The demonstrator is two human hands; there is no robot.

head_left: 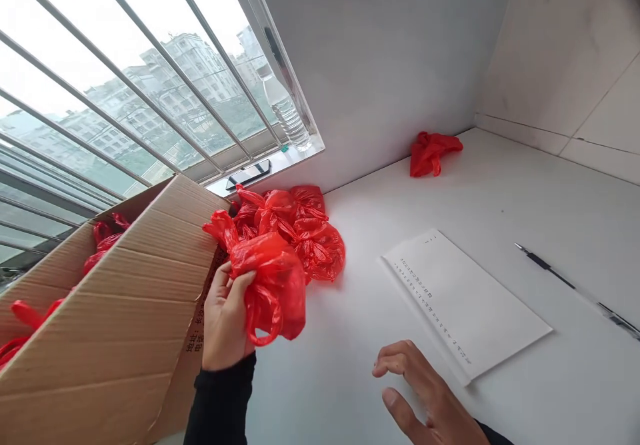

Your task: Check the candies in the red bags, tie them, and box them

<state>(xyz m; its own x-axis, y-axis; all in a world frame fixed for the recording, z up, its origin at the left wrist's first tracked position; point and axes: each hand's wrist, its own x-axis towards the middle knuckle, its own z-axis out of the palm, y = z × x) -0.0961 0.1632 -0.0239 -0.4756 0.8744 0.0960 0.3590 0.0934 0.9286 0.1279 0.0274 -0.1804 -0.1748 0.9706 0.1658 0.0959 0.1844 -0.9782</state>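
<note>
My left hand [226, 318] grips a tied red plastic bag [270, 282] and holds it just above the white table [350, 358], beside the open flap of a cardboard box [125, 312]. More red bags [300, 225] lie in a heap behind it, against the wall. Other red bags [103, 238] show inside the box. My right hand [425, 392] hovers low over the table at the bottom, fingers apart and slightly curled, holding nothing. It is near the corner of a printed sheet of paper [465, 298].
A lone red bag [433, 152] lies at the far wall. A black pen [575, 288] rests right of the paper. On the sill of the barred window stand a water bottle [287, 108] and a dark phone [249, 173].
</note>
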